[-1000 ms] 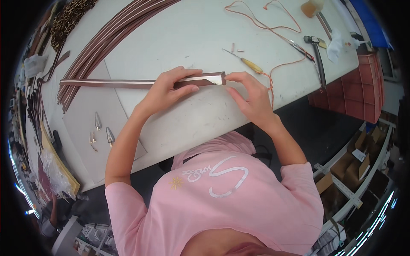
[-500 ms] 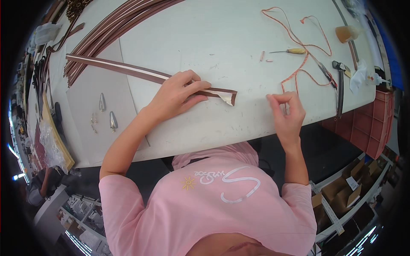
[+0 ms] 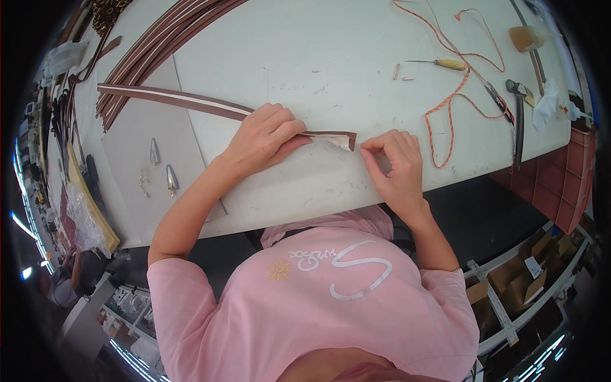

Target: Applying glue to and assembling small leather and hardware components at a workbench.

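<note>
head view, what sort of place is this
Probably a craft or small manufacturing workshop: a bundle of brown strips, a hammer and a yellow-handled pointed tool lie on the white table.

The left hand hides part of the brown strip.

This looks like a workshop, perhaps for leather or similar goods. A broad, scuffed worktop carries hand tools: a hammer and a yellow-handled awl. Materials lie in quantity: a thick bundle of brown strips, a heap of chain and pointed metal fittings. One separate brown strip is under the person's left hand. A reddish plastic crate, racked cardboard boxes and another person in the background suit a shared workplace.
</note>
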`<state>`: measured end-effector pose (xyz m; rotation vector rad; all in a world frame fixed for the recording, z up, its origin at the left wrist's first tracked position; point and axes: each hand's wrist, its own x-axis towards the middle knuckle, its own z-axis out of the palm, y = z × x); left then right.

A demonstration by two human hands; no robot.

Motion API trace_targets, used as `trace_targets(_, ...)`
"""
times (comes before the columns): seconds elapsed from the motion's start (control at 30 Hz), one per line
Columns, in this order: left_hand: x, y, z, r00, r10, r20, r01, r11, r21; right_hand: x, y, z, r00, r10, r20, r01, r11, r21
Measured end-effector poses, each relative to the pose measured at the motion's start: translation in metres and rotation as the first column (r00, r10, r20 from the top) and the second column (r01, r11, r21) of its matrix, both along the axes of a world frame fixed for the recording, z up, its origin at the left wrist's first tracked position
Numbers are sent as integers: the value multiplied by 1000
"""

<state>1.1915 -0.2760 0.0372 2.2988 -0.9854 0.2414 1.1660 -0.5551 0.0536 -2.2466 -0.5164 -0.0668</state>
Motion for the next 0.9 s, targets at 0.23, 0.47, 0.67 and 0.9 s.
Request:
trace_targets(0.23,0,-2,18,999,25,-22,-25,1000,17,15,10,17,939,-3,-344,118,942,315)
trace_targets(0.47,30,-13,49,994,68,86,-70,997,15,53,11,51,827,148,-542,235,785,573)
trace_targets(0.67,52,-7,75,980,151,130,-159,986,56,100,31,76,841,148,-520,81,916,392)
trace_targets(0.9,101,161,71,668,613,421,-735,632,246,196,23,81,871,47,-490,220,854,472)
